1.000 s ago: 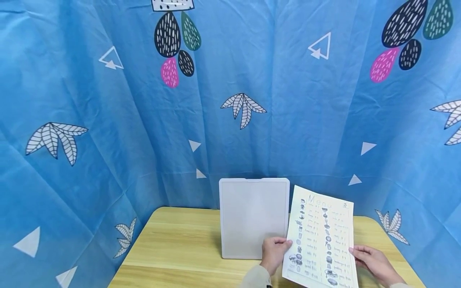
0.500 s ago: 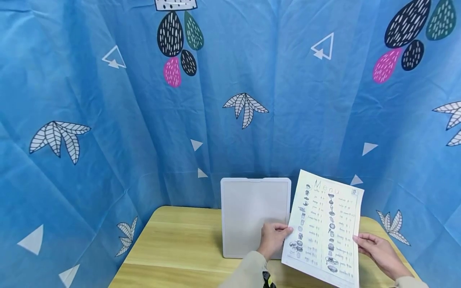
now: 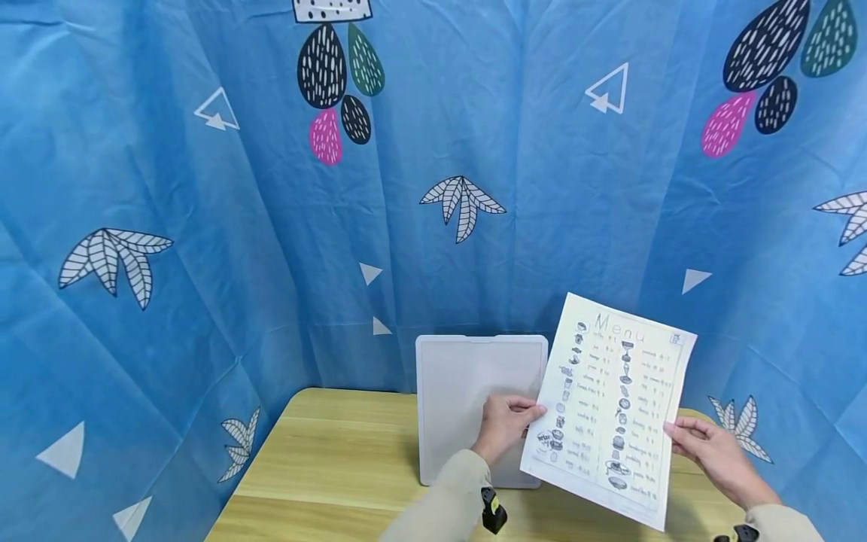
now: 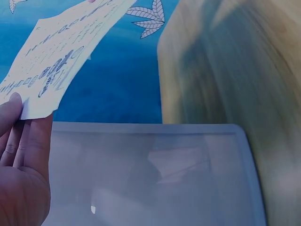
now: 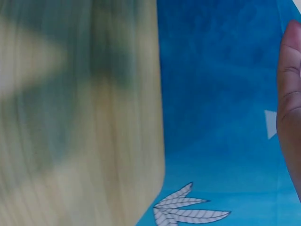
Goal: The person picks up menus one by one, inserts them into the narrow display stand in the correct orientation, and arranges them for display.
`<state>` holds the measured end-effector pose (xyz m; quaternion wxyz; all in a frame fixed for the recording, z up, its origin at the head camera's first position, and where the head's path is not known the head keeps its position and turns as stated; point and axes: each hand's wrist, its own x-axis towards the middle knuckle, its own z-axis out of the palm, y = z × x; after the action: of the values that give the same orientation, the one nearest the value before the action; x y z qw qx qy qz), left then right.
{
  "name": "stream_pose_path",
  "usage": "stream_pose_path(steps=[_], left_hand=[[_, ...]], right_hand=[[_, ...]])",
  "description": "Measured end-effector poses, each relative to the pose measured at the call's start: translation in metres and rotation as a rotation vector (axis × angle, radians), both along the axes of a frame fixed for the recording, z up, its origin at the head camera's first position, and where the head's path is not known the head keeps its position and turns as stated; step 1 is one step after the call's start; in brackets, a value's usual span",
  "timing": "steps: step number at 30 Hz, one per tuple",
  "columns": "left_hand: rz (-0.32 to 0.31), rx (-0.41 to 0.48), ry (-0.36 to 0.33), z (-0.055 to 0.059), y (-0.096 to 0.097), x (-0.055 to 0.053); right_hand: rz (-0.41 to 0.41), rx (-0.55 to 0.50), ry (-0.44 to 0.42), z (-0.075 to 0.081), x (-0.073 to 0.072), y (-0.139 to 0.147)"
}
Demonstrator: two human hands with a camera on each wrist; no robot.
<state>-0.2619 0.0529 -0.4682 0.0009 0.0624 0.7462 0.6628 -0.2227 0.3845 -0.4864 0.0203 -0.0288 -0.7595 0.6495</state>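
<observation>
Head view: left hand (image 3: 503, 425) and right hand (image 3: 721, 461) pinch opposite long edges of the menu sheet (image 3: 603, 410), its long axis leaning right above the surface (image 3: 325, 452). The white board (image 3: 450, 410) is nearer the left hand.

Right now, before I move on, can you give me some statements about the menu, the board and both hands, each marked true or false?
1. The left hand and the right hand both hold the menu. True.
2. The menu lies flat. False: it is held up, tilted, above the table.
3. In the head view, the white board is left of the menu. True.
4. The right hand grips the menu's left edge. False: it grips the right edge.
</observation>
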Motion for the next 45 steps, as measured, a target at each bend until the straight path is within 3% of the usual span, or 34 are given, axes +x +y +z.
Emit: stream_pose_path(steps=[10, 15, 23, 34, 45], left_hand=[[-0.031, -0.005, 0.020, 0.016, -0.011, -0.008], [-0.062, 0.013, 0.039, 0.022, -0.020, -0.013], [-0.091, -0.009, 0.047, 0.034, -0.041, -0.017], [-0.067, -0.057, 0.050, 0.052, -0.059, -0.029], [-0.059, -0.099, 0.067, 0.074, -0.081, -0.036]], right_hand=[[0.005, 0.181, 0.102, 0.020, -0.004, -0.007], [0.015, 0.255, 0.101, 0.031, -0.006, -0.012], [0.051, 0.268, 0.130, 0.047, -0.014, -0.025], [0.093, 0.320, 0.195, 0.062, -0.025, -0.039], [0.122, 0.461, 0.209, 0.088, -0.033, -0.056]])
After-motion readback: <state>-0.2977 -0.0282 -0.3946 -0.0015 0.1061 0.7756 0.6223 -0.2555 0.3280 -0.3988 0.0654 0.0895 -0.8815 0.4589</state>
